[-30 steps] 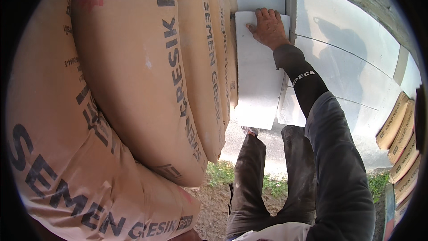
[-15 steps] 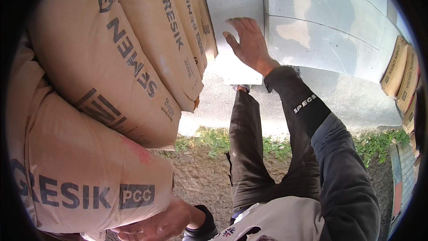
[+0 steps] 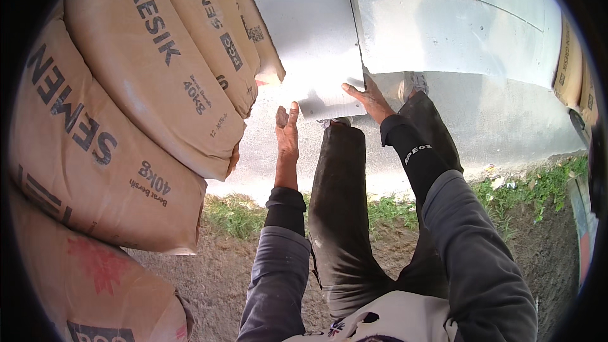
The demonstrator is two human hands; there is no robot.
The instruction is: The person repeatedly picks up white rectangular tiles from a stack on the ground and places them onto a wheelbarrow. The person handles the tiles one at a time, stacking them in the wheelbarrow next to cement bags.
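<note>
A long, pale flat panel (image 3: pixel 308 20) reaches toward me, its near end above my feet. My right hand (image 3: pixel 373 100) is closed on the panel's near right corner, thumb on top and fingers around the side edge. Just off the near left corner is my left hand (image 3: pixel 287 132), its thumb and fingers raised and apart, with nothing in it. To its left are stacked brown paper cement sacks, including one sack (image 3: pixel 136 66) bulging toward the panel. My left hand is clear of the sacks.
A pale, smooth metal-like surface (image 3: pixel 437 25) adjoins the panel on the right. More cement sacks (image 3: pixel 573 69) stand at the far right. Concrete (image 3: pixel 494 114) lies under my shoes, with a grass strip (image 3: pixel 234 215) and bare soil (image 3: pixel 221 285) nearer me.
My left hand has moved from beside the nearest sack up to the panel's left corner. The right hand has come down from over the panel onto its right edge. My view has shifted.
</note>
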